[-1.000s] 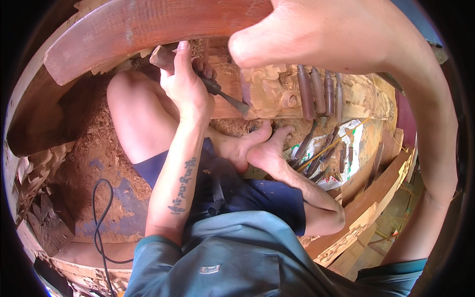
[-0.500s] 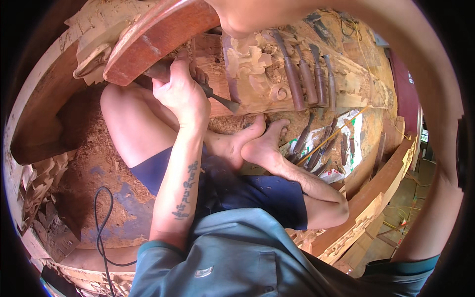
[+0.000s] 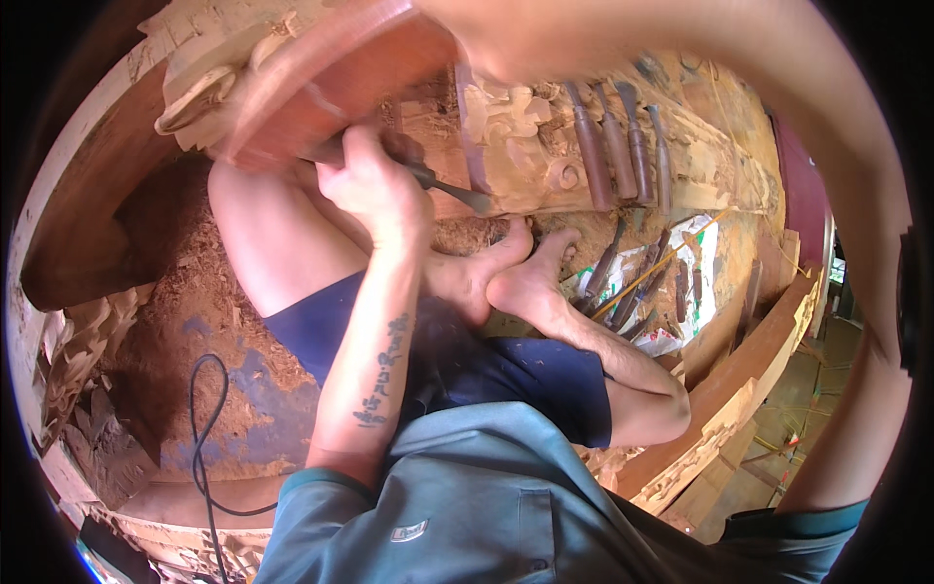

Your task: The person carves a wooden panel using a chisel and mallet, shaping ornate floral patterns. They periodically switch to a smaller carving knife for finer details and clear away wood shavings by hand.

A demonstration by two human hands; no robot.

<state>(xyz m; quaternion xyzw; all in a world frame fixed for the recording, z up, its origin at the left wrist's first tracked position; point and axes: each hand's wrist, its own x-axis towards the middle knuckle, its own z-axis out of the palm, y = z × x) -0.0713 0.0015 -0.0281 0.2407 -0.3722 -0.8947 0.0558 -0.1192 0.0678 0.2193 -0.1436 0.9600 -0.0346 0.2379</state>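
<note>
My left hand (image 3: 382, 195) is closed around the handle of a wood chisel (image 3: 463, 195). The chisel's flared metal blade points right, close to the edge of a carved wooden panel (image 3: 530, 131). In front of this hand, near the top of the view, a reddish wooden mallet (image 3: 326, 92) looms large and smeared by motion. My right hand (image 3: 491, 44) comes over from the right at the upper edge and grips the mallet; its fingers are mostly hidden. The mallet covers the butt of the chisel handle, so I cannot tell whether they touch.
Several chisels (image 3: 632, 146) lie side by side on the carved panel. More tools (image 3: 647, 287) rest on a white sheet (image 3: 702, 258) near my feet. A black cable (image 3: 197, 438) loops at lower left. Curved carved wood (image 3: 88, 185) rises at left, and a wooden edge (image 3: 720, 419) runs along the right.
The mallet has shifted slightly right and is more blurred. My left hand and the chisel sit further right and lower in the picture; the surroundings have shifted rightward a little too.
</note>
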